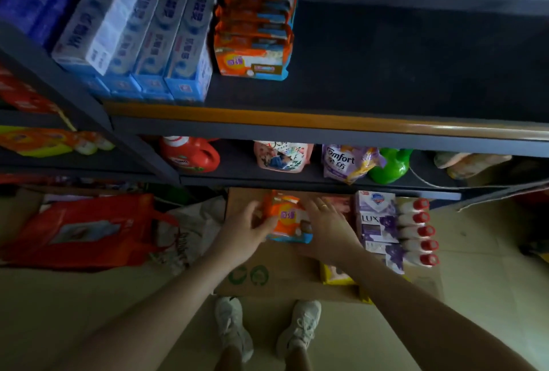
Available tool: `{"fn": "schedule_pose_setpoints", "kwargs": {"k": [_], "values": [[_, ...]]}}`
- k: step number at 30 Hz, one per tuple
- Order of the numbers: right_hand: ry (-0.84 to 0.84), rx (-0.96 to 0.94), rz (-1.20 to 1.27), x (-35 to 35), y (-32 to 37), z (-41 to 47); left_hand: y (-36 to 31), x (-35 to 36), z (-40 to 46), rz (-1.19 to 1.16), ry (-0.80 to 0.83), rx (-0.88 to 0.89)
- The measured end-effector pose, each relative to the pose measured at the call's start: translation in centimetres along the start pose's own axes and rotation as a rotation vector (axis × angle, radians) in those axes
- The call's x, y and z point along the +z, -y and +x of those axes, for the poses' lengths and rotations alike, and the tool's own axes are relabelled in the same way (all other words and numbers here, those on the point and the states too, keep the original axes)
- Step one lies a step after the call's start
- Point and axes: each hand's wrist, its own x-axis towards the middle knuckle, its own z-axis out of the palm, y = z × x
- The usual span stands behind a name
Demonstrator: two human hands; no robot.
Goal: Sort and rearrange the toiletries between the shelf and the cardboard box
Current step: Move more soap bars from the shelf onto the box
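A: Where was the orange soap pack [287, 217]?

B: Over the cardboard box [267, 275], far end. Left hand [246, 228] gripped its left side; right hand [328, 223] lay flat-fingered against its right (ring visible). More orange packs [255, 32] sat on the shelf [297, 119].

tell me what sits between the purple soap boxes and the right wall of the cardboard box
A row of white bottles with red caps lies there, right beside the purple soap boxes inside the cardboard box. The head view shows it.
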Motion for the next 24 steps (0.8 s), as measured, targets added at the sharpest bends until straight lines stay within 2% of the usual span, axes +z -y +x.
{"fn": "schedule_pose_setpoints", "kwargs": {"k": [2, 6, 10, 16, 20, 22, 24], "values": [[0.018, 0.057, -0.017, 1.9, -1.5, 2.0, 1.4, 0.6, 1.9, 0.049, -0.059, -0.021], [0.023, 0.121, -0.083, 6.1, -4.0, 6.6, 2.9, 0.2, 5.3, -0.043, -0.097, -0.06], [-0.046, 0.153, -0.114, 9.1, -5.0, 10.7, 3.6, -1.8, 8.2, -0.05, -0.123, 0.036], [-0.033, 0.195, -0.194, 10.5, -6.5, 13.2, 3.7, -4.4, 9.8, -0.026, -0.232, 0.1], [-0.002, 0.187, -0.194, 9.8, -5.9, 12.9, 2.4, -5.6, 9.3, -0.019, -0.265, 0.205], [-0.084, 0.129, -0.077, 7.9, -4.2, 12.2, 1.6, -6.4, 8.7, 0.043, -0.283, 0.283], [-0.335, -0.059, 0.049, 4.7, -1.7, 10.8, 0.5, -7.8, 8.1, 0.174, -0.396, 0.429]]}}
